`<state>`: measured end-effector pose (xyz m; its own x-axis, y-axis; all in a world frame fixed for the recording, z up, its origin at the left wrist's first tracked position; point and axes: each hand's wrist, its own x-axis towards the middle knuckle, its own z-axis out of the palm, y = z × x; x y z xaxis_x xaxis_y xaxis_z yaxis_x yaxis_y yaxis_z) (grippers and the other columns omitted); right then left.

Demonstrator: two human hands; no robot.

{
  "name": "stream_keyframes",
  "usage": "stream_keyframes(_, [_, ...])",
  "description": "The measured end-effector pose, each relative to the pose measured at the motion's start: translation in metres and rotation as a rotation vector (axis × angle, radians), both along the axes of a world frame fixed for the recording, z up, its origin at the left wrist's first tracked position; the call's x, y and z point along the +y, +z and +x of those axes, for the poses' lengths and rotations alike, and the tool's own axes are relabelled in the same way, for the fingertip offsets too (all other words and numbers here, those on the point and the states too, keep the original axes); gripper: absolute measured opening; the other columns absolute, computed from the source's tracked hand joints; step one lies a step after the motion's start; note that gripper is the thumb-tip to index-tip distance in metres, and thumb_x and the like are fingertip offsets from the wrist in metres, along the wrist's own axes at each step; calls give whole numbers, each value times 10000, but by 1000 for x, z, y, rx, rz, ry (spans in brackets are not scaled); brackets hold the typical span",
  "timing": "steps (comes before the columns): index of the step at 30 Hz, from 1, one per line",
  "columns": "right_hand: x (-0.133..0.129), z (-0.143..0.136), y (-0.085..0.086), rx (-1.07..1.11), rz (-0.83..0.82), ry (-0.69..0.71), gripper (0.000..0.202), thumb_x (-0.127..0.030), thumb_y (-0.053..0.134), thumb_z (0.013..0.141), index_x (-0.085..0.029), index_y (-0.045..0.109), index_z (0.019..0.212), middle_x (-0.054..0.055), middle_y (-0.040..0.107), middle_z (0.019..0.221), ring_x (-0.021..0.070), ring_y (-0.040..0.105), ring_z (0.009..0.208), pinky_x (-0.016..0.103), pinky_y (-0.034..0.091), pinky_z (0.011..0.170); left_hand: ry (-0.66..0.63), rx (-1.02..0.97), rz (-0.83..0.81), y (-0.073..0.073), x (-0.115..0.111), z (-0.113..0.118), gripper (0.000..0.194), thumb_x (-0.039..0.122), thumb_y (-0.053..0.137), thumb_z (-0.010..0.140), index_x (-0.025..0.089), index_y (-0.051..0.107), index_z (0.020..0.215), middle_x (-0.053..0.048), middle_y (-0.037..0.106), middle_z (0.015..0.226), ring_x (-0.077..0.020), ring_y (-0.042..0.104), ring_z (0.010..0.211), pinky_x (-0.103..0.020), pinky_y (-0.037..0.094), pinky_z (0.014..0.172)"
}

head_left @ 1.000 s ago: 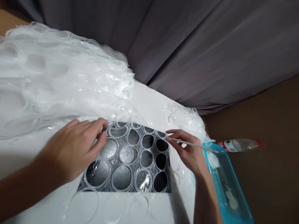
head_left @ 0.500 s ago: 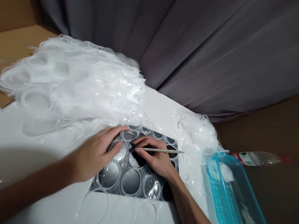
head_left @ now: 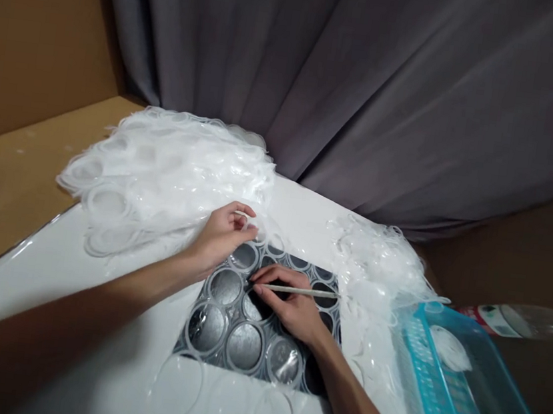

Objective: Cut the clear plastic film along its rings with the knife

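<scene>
A clear plastic sheet with round ring outlines lies over a dark rectangular sheet, and its rings run past the dark sheet's lower edge. At the upper left of the dark sheet, my left hand is pinched on a piece of the clear ringed plastic. My right hand rests over the middle of the rings. It grips a thin pale stick-like tool like a pen, the shaft pointing right. The tool's working tip is partly hidden at the fingertips.
A large heap of clear ringed plastic lies at the back left, with a smaller tangled pile at the back right. A blue plastic basket and a clear bottle are on the right. A grey curtain hangs behind the white table.
My left hand has lifted from the ringed sheet and moved up to its upper left edge, fingers now pinched. My right hand keeps the tool in nearly the same place. The view has shifted.
</scene>
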<state>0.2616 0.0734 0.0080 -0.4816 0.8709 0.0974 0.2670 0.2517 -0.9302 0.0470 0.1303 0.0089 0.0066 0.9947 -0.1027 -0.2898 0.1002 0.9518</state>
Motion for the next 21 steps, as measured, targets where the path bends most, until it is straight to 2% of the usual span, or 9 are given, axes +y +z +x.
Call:
stream_keyframes(2, [0,1,0,12,-6,-5,120,-321,771,1031,-254,795,934,64,810,1046,232,759,1008,422,579,960,18,126,167,-4,9,-5,348,238,873,782,201,686,1072,58,554,768,-115,593,696,-255,493,711])
stream_keyframes(4, [0,2,0,22,-7,-16,128,-322,770,1029,-254,791,923,62,808,1040,233,759,1008,422,577,961,33,364,367,-7,19,-17,253,235,815,850,202,699,1072,19,623,839,-149,651,791,-298,541,812])
stream_keyframes(6, [0,2,0,24,-5,-31,131,-320,769,1027,-253,790,917,60,807,1043,236,757,1014,425,575,967,13,645,557,-8,26,-31,178,234,717,949,213,710,1126,-43,711,1027,-202,713,985,-368,561,970])
stream_keyframes(8, [0,2,0,24,0,-41,129,-314,772,1023,-251,788,911,60,806,1046,237,754,1018,428,575,970,-116,883,675,-10,29,-46,259,271,582,1065,237,686,1300,-87,721,1267,-247,708,1187,-434,540,1099])
stream_keyframes(11, [0,3,-1,31,10,-39,122,-294,773,1018,-251,782,905,60,805,1052,231,750,1011,423,572,965,-254,1180,771,-16,30,-64,450,370,463,1144,254,530,1574,-113,629,1552,-291,604,1435,-487,465,1237])
stream_keyframes(14, [1,4,-2,38,15,-32,108,-269,773,1015,-251,783,909,54,801,1052,217,747,1001,406,569,954,-246,1415,861,-21,33,-78,602,472,484,1136,227,399,1679,-132,514,1702,-311,488,1571,-539,298,1359])
stream_keyframes(17, [2,5,-3,48,13,-33,111,-265,785,1003,-247,778,894,52,800,1046,212,746,1001,396,570,951,-194,1552,902,-20,39,-91,523,422,456,1144,216,473,1624,-141,499,1718,-297,481,1584,-598,103,1404])
stream_keyframes(19, [2,5,-4,58,16,-31,116,-272,787,1002,-247,772,889,53,803,1042,211,748,1000,397,575,948,-155,1588,898,-16,44,-96,460,339,437,1138,222,535,1572,-140,526,1699,-291,506,1566,-612,88,1399])
stream_keyframes(21, [2,5,-5,73,26,-25,117,-284,785,1005,-250,771,894,58,805,1037,214,750,994,402,584,939,-117,1609,877,-11,48,-98,463,260,434,1112,223,553,1558,-147,548,1679,-297,517,1555,-617,148,1384])
